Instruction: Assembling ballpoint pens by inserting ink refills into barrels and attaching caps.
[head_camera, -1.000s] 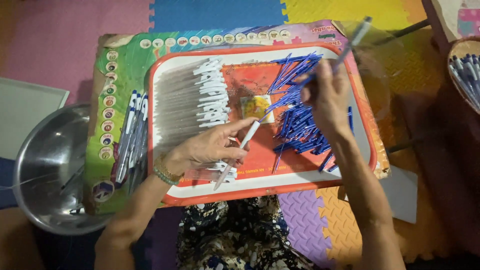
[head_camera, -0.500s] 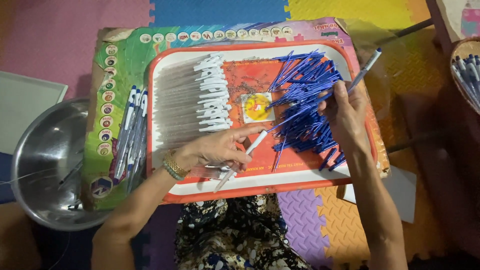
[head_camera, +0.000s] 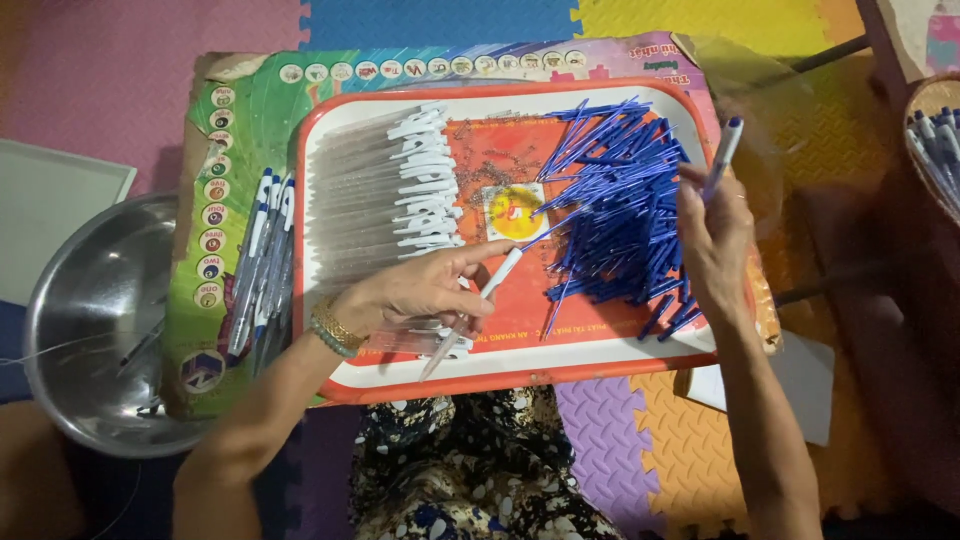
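Left hand (head_camera: 415, 292) pinches a clear pen barrel (head_camera: 472, 316) mid-length; right hand (head_camera: 712, 238) clasps an assembled pen (head_camera: 722, 158). Both look light, rigid, slippery; hold mid-shaft.

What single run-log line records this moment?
left hand: holds clear pen barrel | right hand: holds blue-tipped pen | red plastic tray: blue refill pile

We see a clear pen barrel with white tip (head_camera: 470, 318) lying tilted over the red tray (head_camera: 500, 375). A blue-capped pen (head_camera: 722, 158) stands raised beside the blue refill pile (head_camera: 620, 215).
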